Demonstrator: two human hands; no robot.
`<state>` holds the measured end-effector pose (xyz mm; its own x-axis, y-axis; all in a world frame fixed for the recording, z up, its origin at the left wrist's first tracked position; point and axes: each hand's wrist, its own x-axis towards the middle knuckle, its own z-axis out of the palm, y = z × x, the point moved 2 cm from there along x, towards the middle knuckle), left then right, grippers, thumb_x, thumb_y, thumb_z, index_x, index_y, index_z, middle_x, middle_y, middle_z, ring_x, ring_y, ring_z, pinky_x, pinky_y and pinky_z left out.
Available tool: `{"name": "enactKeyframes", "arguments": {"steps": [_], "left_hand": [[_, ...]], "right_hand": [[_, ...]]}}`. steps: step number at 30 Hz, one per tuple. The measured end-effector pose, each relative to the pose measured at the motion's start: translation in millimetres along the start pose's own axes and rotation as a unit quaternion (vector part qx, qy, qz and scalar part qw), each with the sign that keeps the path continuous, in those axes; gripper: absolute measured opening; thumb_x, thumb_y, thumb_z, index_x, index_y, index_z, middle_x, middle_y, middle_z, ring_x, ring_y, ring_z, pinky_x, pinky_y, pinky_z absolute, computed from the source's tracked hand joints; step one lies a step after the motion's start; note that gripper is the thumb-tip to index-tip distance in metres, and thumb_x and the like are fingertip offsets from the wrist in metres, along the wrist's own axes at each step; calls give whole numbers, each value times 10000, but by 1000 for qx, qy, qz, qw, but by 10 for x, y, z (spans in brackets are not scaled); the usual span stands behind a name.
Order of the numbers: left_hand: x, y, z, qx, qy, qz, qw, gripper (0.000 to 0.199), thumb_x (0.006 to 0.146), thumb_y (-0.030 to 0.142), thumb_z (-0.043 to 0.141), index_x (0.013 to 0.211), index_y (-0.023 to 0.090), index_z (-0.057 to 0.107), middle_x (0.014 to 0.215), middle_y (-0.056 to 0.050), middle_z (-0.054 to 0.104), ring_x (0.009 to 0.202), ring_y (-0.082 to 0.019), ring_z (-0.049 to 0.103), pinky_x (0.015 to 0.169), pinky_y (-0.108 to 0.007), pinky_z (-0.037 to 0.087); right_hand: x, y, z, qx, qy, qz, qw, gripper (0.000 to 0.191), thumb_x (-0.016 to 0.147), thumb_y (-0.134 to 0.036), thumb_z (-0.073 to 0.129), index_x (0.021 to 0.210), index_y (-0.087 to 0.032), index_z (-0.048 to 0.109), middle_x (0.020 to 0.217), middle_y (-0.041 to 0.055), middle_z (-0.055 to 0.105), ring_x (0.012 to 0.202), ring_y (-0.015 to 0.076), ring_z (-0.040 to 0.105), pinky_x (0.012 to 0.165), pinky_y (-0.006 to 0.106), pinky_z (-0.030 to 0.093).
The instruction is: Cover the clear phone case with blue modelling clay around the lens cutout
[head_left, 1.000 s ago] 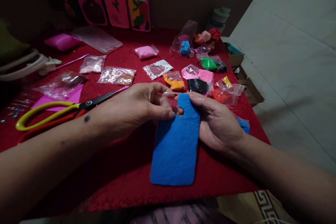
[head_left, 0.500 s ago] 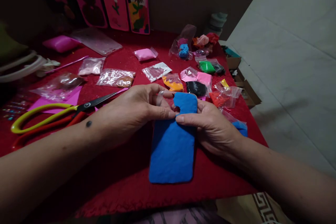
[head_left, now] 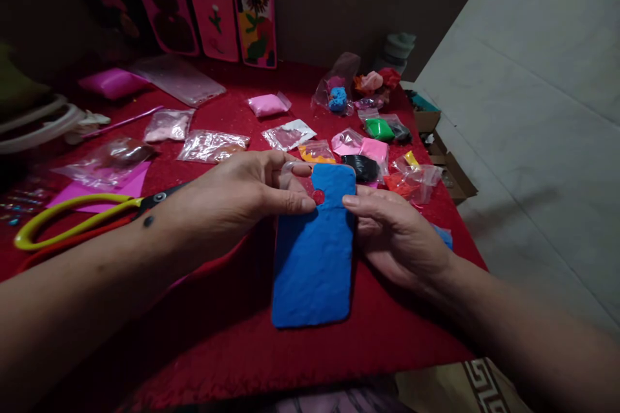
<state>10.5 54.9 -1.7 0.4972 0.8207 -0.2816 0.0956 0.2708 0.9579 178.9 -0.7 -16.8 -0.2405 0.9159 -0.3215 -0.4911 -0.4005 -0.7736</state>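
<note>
A blue phone case (head_left: 314,251), covered with blue clay, lies flat on the red cloth of the tabletop (head_left: 232,335), near the front edge and between the two hands. Close to its upper left corner it has a round hole, and the red cloth shows through this hole.

The left hand (head_left: 242,197) comes from the left side. Its grip is closed on the left edge of the case, just beside the hole: the thumb presses on the top of the blue surface, and the other fingers are curled behind the upper edge. A piece of clear plastic seems to be at these fingers, but I cannot tell if they hold it.

The right hand (head_left: 397,232) is at the right edge of the case. Its thumb lies on the blue surface near the upper right part, and the fingers are bent under or beside the edge, so this grip is also closed on the case, lightly.

Scissors (head_left: 92,216) with yellow and red handles lie on the tabletop to the left, partly hidden behind the left forearm. Farther back many small clear bags of coloured clay (head_left: 372,148) are spread on the cloth: pink, orange, black, green and red ones. At the back, three decorated phone cases (head_left: 213,6) stand against the dark wall.
</note>
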Motion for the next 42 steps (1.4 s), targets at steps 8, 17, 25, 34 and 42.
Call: {"name": "enactKeyframes", "arguments": {"steps": [8, 17, 25, 34, 42], "left_hand": [[-31, 20, 61, -60, -64, -34, 996, 119, 776, 149, 736, 778, 133, 618, 748, -15, 662, 685, -122, 616, 737, -274, 520], [-110, 24, 149, -105, 22, -37, 994, 414, 662, 84, 806, 1003, 150, 582, 734, 8, 677, 633, -154, 662, 641, -279, 542], [-110, 11, 144, -78, 34, -35, 996, 446, 661, 56, 782, 1028, 171, 554, 733, 25, 642, 667, -174, 664, 663, -311, 549], [-81, 18, 94, -80, -65, -20, 994, 180, 769, 118, 755, 836, 141, 590, 760, 0, 658, 661, -113, 618, 663, -245, 523], [-98, 4, 117, -79, -45, -21, 996, 255, 720, 90, 773, 855, 162, 569, 728, 22, 634, 641, -120, 608, 639, -251, 506]], "right_hand": [[22, 50, -13, -38, -8, 0, 999, 70, 756, -201, 744, 824, -190, 751, 798, 31, 721, 731, 165, 653, 800, 319, 528], [23, 40, -17, -37, -2, -12, 999, 226, 740, -237, 780, 591, -174, 621, 647, -5, 587, 577, 104, 508, 626, 260, 455], [48, 73, -12, -61, -22, -7, 998, 115, 716, -231, 798, 804, -179, 744, 730, 17, 690, 648, 145, 597, 728, 307, 483], [23, 59, -2, -39, -34, -1, 999, 115, 722, -208, 783, 831, -178, 762, 836, 42, 742, 737, 173, 670, 796, 327, 526], [49, 106, -56, -64, -14, 2, 998, 242, 706, -222, 827, 933, -160, 771, 890, 51, 753, 784, 160, 672, 811, 302, 515]]}}
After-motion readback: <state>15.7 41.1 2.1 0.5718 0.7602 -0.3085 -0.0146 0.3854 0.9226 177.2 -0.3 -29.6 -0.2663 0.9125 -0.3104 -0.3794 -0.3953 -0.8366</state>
